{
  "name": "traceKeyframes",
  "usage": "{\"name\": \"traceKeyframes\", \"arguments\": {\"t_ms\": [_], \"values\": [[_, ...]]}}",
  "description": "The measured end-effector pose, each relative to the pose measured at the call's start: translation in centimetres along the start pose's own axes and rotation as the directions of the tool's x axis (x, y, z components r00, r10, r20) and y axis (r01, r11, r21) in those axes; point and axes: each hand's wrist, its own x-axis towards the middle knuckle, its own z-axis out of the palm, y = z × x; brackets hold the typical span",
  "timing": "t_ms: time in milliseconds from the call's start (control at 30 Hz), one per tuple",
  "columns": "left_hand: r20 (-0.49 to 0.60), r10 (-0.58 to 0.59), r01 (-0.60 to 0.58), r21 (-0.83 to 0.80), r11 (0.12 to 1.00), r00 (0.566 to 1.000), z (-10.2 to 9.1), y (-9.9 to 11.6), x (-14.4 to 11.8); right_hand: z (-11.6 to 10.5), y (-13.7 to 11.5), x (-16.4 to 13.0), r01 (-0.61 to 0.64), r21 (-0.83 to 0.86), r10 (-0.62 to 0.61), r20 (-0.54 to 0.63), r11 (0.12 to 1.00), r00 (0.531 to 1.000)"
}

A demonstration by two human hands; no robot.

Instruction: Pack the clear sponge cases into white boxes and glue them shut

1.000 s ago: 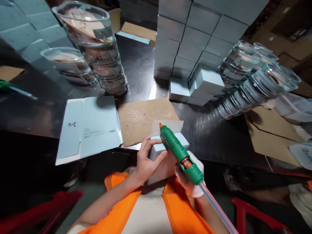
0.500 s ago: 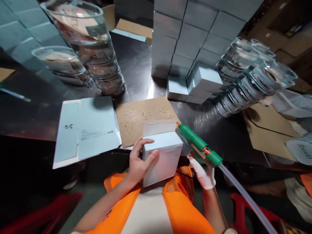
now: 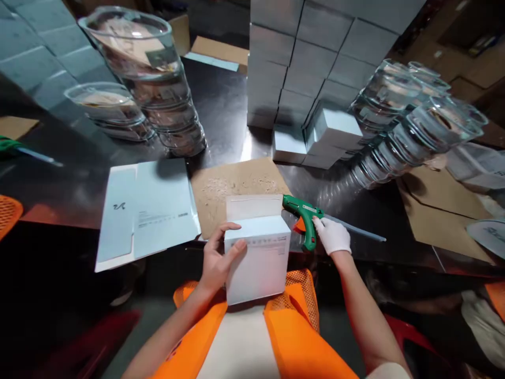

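Steel tabletop [image 3: 229, 113] runs dark and glossy ahead of you, and at its near edge your left hand [image 3: 215, 260] clasps the pale blue carton [image 3: 258, 258] by its left wall, top flap up. It looks light, thin-walled and easily dented, so grip at the corners. Your gloved right hand [image 3: 332, 235] is closed around the green glue gun [image 3: 303, 216] just right of the carton; beyond stand stacked glass bowls [image 3: 158, 84] and more boxes [image 3: 311, 58].

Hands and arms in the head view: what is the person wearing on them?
The left hand is bare, with no glove, ring or watch showing. The right hand wears a plain white glove that ends at the wrist. Both forearms are uncovered; a pale short sleeve edge shows at the right upper arm near the bottom edge. An orange mesh vest hangs open over a white shirt between the arms.
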Motion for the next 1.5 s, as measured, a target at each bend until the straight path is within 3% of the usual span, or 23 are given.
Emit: {"name": "traceKeyframes", "arguments": {"t_ms": [67, 133, 167, 233, 267, 333, 400, 433, 567, 700, 767, 833, 867, 933, 1067, 1133, 1200, 1300, 1367, 1433, 1467, 1500], "values": [[0.036, -0.015, 0.016, -0.022, 1.0, 0.999, 0.2, 0.0, 0.1, 0.1, -0.8, -1.2, 0.153, 0.066, -0.149, -0.073, 0.986, 0.986], [0.085, -0.027, 0.029, -0.022, 0.999, 0.996, 0.6, 0.0, 0.2, 1.2, -2.0, -2.4, 0.296, 0.24, -0.304, -0.004, 0.925, 0.953], [0.108, -0.029, 0.032, -0.02, 0.999, 0.994, 0.8, 0.0, 0.3, 2.0, -2.6, -2.9, 0.3, 0.347, -0.348, 0.085, 0.889, 0.933], [0.132, -0.025, 0.028, -0.019, 0.999, 0.991, 1.1, -0.2, 0.3, 3.7, -3.5, -3.2, 0.188, 0.51, -0.362, 0.267, 0.839, 0.893], [0.132, -0.023, 0.027, -0.022, 0.999, 0.991, 1.2, -0.3, 0.3, 4.4, -3.7, -3.2, 0.137, 0.56, -0.355, 0.301, 0.817, 0.885], [0.108, -0.027, 0.031, -0.038, 0.999, 0.994, 1.4, -0.8, 0.3, 5.1, -3.6, -3.1, 0.114, 0.626, -0.342, 0.256, 0.771, 0.904], [0.068, -0.027, 0.034, -0.097, 0.995, 0.997, 1.4, -1.4, 0.5, 4.8, -3.0, -3.2, 0.182, 0.64, -0.398, 0.211, 0.746, 0.893], [0.059, -0.019, 0.027, -0.139, 0.99, 0.998, 1.3, -1.7, 0.7, 4.4, -2.7, -3.5, 0.228, 0.638, -0.465, 0.232, 0.736, 0.854], [0.087, 0.105, -0.089, -0.174, 0.981, 0.991, 0.8, -2.5, 1.4, 2.2, -2.5, -4.8, 0.445, 0.569, -0.698, 0.368, 0.691, 0.614], [0.147, 0.227, -0.231, 0.008, 0.973, 0.963, 0.4, -2.4, 1.8, 2.2, -2.9, -4.9, 0.673, 0.388, -0.773, 0.393, 0.63, 0.497], [0.165, 0.26, -0.268, 0.03, 0.963, 0.951, 0.5, -2.2, 1.7, 2.7, -2.6, -4.5, 0.732, 0.419, -0.839, 0.351, 0.537, 0.415], [0.17, 0.303, -0.31, 0.016, 0.951, 0.938, 0.8, -2.2, 1.5, 3.2, -2.0, -4.2, 0.742, 0.473, -0.878, 0.31, 0.476, 0.365], [0.171, 0.321, -0.327, 0.005, 0.945, 0.932, 0.9, -2.2, 1.4, 3.5, -1.6, -4.1, 0.738, 0.487, -0.883, 0.302, 0.468, 0.36], [0.166, 0.332, -0.335, -0.01, 0.942, 0.928, 1.1, -2.4, 1.2, 4.2, -0.8, -4.2, 0.714, 0.495, -0.869, 0.277, 0.495, 0.411], [0.093, 0.298, -0.296, -0.033, 0.955, 0.95, 0.8, -2.3, 1.5, 6.1, 1.3, -5.5, 0.632, 0.545, -0.744, -0.021, 0.552, 0.668], [0.038, 0.313, -0.312, -0.046, 0.949, 0.949, 0.4, -2.0, 2.0, 6.8, 2.3, -6.1, 0.636, 0.542, -0.679, -0.154, 0.55, 0.718], [0.052, 0.362, -0.359, -0.057, 0.932, 0.931, 0.2, -1.6, 2.5, 6.8, 2.8, -6.5, 0.668, 0.51, -0.686, -0.191, 0.542, 0.702], [0.181, 0.399, -0.391, -0.082, 0.917, 0.899, 0.3, -0.9, 2.6, 5.9, 2.5, -6.9, 0.726, 0.444, -0.762, -0.133, 0.526, 0.633], [0.204, 0.349, -0.338, -0.088, 0.937, 0.915, 0.6, -0.8, 2.4, 5.3, 1.9, -7.0, 0.757, 0.385, -0.787, -0.112, 0.528, 0.607], [0.105, 0.242, -0.236, -0.066, 0.97, 0.965, 0.8, -0.7, 2.4, 5.1, 1.7, -7.4, 0.793, 0.272, -0.79, -0.152, 0.545, 0.594], [0.014, 0.166, -0.165, -0.066, 0.984, 0.986, 0.9, -0.7, 2.5, 5.1, 1.8, -7.7, 0.825, 0.179, -0.807, -0.177, 0.536, 0.563], [-0.092, 0.076, -0.085, -0.091, 0.992, 0.993, 1.1, -0.6, 2.8, 5.2, 2.2, -8.1, 0.866, 0.057, -0.847, -0.189, 0.496, 0.497]]}}
